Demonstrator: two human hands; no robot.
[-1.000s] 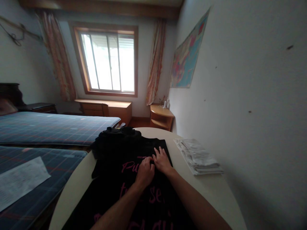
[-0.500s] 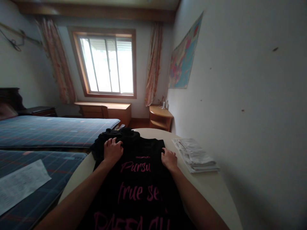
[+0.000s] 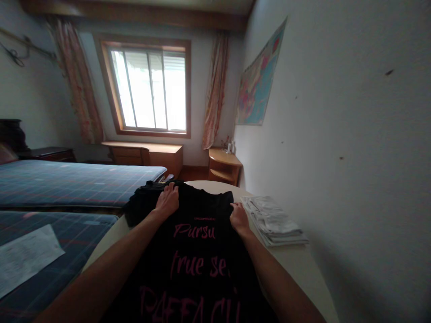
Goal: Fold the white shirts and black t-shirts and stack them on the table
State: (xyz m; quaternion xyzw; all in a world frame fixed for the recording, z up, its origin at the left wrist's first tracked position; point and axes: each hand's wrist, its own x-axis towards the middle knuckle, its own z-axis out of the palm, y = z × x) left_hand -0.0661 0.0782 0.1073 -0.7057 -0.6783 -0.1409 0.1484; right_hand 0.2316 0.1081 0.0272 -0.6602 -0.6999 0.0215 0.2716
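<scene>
A black T-shirt (image 3: 198, 246) with pink lettering lies lengthwise over the round table, its collar end away from me and its lower part running out of view below. My left hand (image 3: 168, 198) pinches the cloth near the far left of the collar. At the far right shoulder edge, my right hand (image 3: 239, 216) grips the fabric, thumb and fingers together. Beyond and left of my left hand sits a bunched heap of black cloth (image 3: 136, 206); where it parts from the shirt I cannot tell.
Folded white cloths (image 3: 276, 222) are stacked on the right of the pale round table (image 3: 303, 273), close to the wall. To the left are two blue plaid mattresses (image 3: 84, 181), with a paper sheet (image 3: 27, 260) on the nearer one. A corner shelf (image 3: 225, 157) stands behind.
My left hand has shifted right and away from me, closing on the cloth. My right hand has closed on the shoulder edge. The shirt's collar end has moved slightly right.
</scene>
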